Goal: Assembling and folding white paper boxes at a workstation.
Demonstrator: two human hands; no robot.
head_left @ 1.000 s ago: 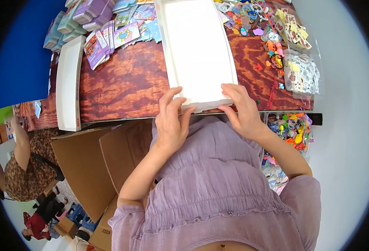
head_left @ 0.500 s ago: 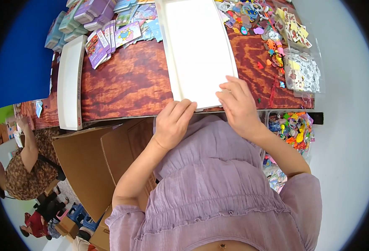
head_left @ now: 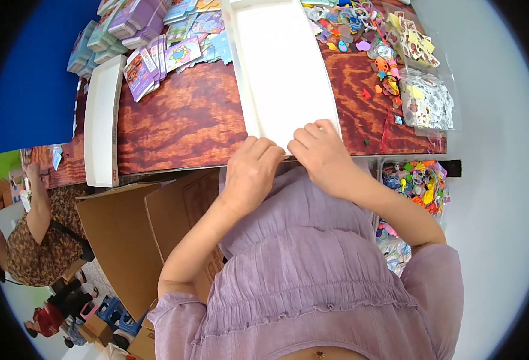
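Note:
A long white shallow box [head_left: 282, 72] lies in front of me on the dark red wood-patterned table [head_left: 180, 120], its near end at the table edge. My left hand [head_left: 253, 171] grips the near left corner, fingers bent over the rim. Close beside it, my right hand [head_left: 321, 153] has its fingers curled over the near end wall of the same box. Nothing shows inside the box. Both thumbs are mostly hidden behind the near wall.
Another white tray [head_left: 101, 126] stands at left, near purple card packs [head_left: 141, 75] and stacked packs [head_left: 135, 21]. Small colourful charms [head_left: 384, 66] and clear bags of stickers [head_left: 426, 102] lie at right. Below are an open carton [head_left: 120, 240] and a bin of trinkets [head_left: 417, 183]. A co-worker [head_left: 42, 240] is at left.
My right hand has moved left and down from the box's right side onto its near end, closing its fingers. My left hand has stayed almost in place at the corner.

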